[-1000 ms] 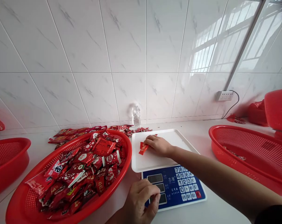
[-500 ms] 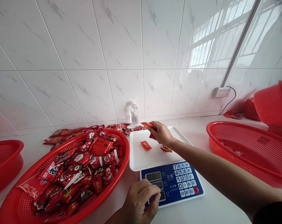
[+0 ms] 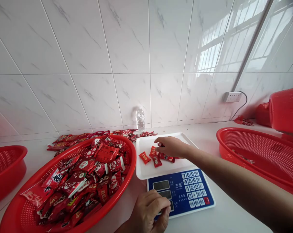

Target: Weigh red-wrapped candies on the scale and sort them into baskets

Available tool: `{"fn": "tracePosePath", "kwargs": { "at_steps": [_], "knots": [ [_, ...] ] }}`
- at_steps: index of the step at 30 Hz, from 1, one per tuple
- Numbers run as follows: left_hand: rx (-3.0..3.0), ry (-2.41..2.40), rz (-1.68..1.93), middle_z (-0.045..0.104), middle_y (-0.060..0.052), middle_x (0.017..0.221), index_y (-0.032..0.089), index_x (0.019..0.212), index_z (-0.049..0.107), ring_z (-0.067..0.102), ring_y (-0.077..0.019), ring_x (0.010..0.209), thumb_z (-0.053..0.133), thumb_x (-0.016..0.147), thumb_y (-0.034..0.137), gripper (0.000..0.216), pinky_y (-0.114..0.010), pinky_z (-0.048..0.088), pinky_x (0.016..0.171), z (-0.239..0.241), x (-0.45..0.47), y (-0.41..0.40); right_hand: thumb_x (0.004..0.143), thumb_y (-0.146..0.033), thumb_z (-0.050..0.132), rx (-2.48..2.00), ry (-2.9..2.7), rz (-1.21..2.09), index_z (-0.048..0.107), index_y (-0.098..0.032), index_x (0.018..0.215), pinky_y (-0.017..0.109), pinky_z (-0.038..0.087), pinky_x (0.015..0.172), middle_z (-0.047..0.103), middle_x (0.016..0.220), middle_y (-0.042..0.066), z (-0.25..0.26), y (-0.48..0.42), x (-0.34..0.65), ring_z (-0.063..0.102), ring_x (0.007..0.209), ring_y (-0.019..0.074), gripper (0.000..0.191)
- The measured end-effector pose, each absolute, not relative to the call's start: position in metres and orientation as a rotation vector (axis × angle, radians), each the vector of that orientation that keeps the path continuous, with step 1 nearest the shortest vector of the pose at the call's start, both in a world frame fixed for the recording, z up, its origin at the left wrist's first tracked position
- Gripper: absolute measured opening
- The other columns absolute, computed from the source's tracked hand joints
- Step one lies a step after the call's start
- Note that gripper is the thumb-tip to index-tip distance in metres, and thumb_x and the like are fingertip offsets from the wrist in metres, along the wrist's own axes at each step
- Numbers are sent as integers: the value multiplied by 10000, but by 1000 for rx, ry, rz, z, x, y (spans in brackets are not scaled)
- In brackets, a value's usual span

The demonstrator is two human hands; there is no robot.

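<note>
A digital scale with a blue keypad panel (image 3: 179, 207) carries a white weighing tray (image 3: 144, 171). Over the tray, my right hand (image 3: 173, 145) has its thumb and forefinger apart; a dark red packet shows between them, and I cannot tell if they touch it. Small red candy packets (image 3: 157, 160) lie on the tray under and beside this hand, with one orange-red packet (image 3: 144, 157) further left. My left hand (image 3: 152, 208) rests in front of the scale, partly covering its displays, fingers curled to the thumb with nothing visible in them.
On the left stands a large red basket (image 3: 130, 171) heaped with wrapped candies. More packets (image 3: 71, 139) lie along the wall near a clear plastic bottle (image 3: 141, 119). Red baskets stand at far left (image 3: 17, 161) and right (image 3: 224, 149); a wall socket (image 3: 232, 96) is behind.
My right hand has lowered to the tray and its fingers have parted. Several more packets now lie on the tray. My left hand stays by the scale; the view has shifted slightly.
</note>
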State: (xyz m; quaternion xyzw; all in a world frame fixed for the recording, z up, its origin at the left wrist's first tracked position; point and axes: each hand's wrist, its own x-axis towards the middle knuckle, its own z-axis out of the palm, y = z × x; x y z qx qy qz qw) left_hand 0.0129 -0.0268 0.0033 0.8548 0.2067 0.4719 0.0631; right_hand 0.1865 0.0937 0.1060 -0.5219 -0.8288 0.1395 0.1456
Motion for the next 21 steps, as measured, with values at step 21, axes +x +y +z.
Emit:
{"fn": "tracePosePath", "kwargs": {
  "at_steps": [21],
  "knots": [
    [2653,574,1503,614,0,609,189,882,550,537,-111,514,509,787,64,163,-217,457,516,-1,18,-28,773,-810,403,-1466,-2548,408,257,-384,1473,740,66,1013,153,1566,120,56,96,165,-8,1402,463,832]
  ]
}}
